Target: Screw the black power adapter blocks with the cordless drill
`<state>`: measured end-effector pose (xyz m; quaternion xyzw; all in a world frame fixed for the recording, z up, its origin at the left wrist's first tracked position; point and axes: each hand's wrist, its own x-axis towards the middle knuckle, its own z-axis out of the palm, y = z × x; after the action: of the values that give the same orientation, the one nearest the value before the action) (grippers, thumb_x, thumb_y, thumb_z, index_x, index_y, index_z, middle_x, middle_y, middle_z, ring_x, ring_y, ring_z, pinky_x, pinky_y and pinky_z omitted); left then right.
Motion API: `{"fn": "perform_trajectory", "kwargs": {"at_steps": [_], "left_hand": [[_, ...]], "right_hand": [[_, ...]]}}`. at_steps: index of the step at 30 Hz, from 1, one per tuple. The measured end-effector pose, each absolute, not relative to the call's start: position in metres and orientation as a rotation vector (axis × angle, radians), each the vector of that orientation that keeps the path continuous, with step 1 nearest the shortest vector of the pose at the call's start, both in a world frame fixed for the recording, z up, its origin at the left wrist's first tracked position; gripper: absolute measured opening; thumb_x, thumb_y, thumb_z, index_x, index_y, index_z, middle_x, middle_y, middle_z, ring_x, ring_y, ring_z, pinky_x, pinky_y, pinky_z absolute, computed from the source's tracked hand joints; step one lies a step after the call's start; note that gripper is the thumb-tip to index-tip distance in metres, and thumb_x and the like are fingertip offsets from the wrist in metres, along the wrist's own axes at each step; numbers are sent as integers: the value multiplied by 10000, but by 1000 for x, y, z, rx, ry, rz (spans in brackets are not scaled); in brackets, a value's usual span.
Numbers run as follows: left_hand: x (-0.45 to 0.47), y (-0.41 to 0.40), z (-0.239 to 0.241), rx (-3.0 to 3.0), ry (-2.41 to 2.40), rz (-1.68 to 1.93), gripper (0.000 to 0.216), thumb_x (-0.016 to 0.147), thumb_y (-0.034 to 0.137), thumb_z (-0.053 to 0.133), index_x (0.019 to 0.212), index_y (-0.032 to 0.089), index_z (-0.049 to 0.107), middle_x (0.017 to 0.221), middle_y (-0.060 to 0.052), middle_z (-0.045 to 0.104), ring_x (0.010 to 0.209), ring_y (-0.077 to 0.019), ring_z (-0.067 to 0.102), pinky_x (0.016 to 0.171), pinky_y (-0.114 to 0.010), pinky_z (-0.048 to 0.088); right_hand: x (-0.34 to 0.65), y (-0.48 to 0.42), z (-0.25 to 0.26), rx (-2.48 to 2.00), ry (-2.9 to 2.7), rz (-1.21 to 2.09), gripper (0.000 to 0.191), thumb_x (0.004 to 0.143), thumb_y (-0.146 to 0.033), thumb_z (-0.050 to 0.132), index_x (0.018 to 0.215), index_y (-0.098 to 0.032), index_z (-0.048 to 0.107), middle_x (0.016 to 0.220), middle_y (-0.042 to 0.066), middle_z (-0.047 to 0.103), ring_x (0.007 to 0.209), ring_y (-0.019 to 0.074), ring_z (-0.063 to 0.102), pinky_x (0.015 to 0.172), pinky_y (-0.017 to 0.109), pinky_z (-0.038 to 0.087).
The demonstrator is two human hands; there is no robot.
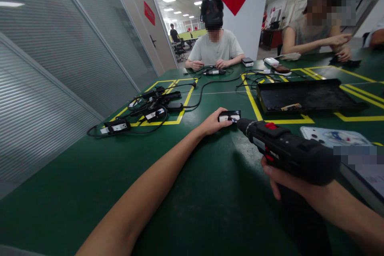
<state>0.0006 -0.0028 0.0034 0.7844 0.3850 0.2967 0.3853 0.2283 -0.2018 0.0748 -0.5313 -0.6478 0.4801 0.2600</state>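
My right hand [285,178] is wrapped round the grip of a black cordless drill [282,144] with red parts. The drill points left, its tip meeting or nearly meeting the right end of a small black box-shaped part with a white face [229,117]. My left hand [216,121] grips that part from its left side, fingers behind and thumb in front, against the green table [192,192]. Whether the drill's bit touches a screw is too small to tell.
Black devices with cables [156,104] lie in a heap at left inside yellow tape. A black tray [300,94] stands at right. A phone in a patterned case [336,136] lies beyond the drill. Two people sit across the table, one handling a cabled device [214,72].
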Motion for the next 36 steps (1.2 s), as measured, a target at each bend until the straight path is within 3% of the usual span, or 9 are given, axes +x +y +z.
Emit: {"fn": "perform_trajectory", "kwargs": {"at_steps": [14,21,27,32,36], "left_hand": [[-2,-1,3,2016,952,762,504,731,433,611,1136,177,456,928,-26,559,792,-140,523,712,-261,428],[-1,-3,4,2015,987,755,522,729,452,604,1143,172,451,940,-32,561,795,-143,525,706,-255,423],[0,-3,5,2023,967,763,512,735,438,598,1143,167,451,927,-31,557,786,-142,520,701,-255,421],[-1,-2,4,2020,979,751,518,728,441,604,1141,169,453,937,-34,558,789,-144,521,710,-262,423],[0,-2,4,2010,982,746,515,732,438,596,1147,173,448,923,-29,559,770,-139,518,698,-259,420]], "right_hand": [[228,-203,78,-1419,-1653,1420,201,860,-425,531,921,-236,557,641,-34,608,634,171,605,731,358,451],[225,-206,84,-1448,-1635,1355,245,851,-441,526,727,-234,567,624,-16,617,723,196,588,794,372,399],[224,-205,83,-1373,-1586,1437,192,863,-421,532,867,-231,563,610,-34,619,701,185,586,805,387,375],[222,-203,82,-1389,-1628,1387,206,877,-412,512,805,-225,563,609,-24,621,688,183,579,788,389,372],[224,-203,79,-1344,-1597,1420,167,881,-399,515,901,-237,550,588,-46,608,658,172,585,778,379,389]]}}
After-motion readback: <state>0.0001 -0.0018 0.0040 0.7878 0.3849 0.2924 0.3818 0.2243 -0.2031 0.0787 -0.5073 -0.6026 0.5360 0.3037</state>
